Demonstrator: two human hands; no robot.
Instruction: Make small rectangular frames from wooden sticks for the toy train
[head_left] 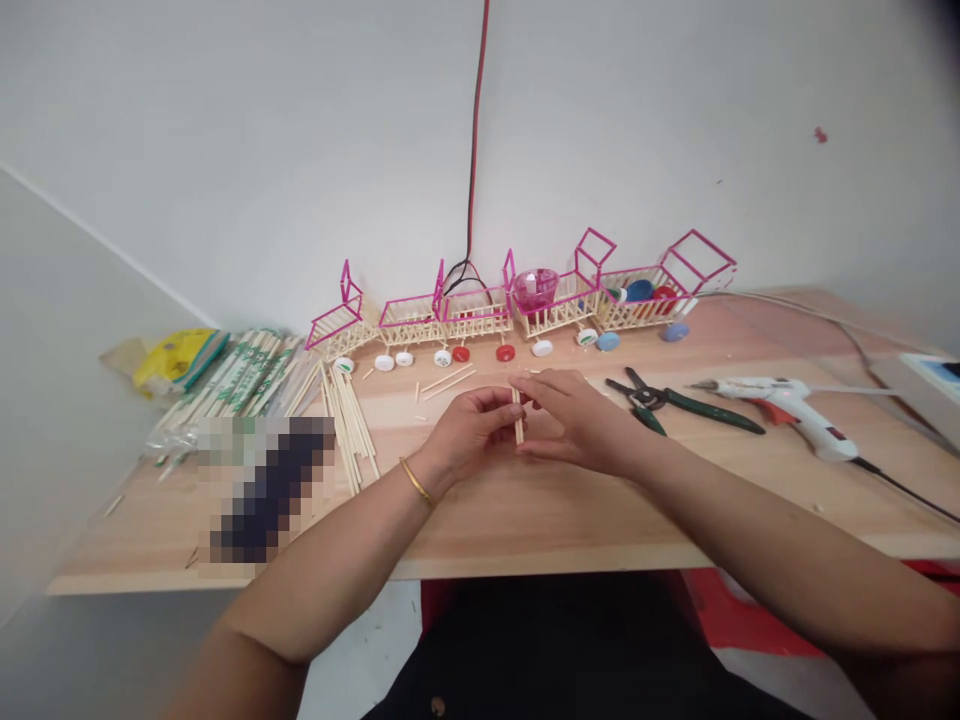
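Note:
A few short wooden sticks (517, 424) stand side by side between my two hands, above the middle of the table. My left hand (466, 432) pinches them from the left with thumb and fingers; a gold bracelet is on that wrist. From the right, my right hand (576, 420) spans the same sticks, its fingers at their far end and its thumb at the near end. Loose cut sticks (448, 380) lie just beyond my left hand. Behind them stands a row of small stick-built carts (480, 312) with pink-edged rims and bottle-cap wheels.
Pliers (664, 398) and a white glue gun (787, 400) with a cord lie to the right. A pile of long sticks (351, 425), bagged wrapped chopsticks (240, 380) and a blurred dark object (270, 495) lie left. A pink bowl (537, 288) sits on one cart.

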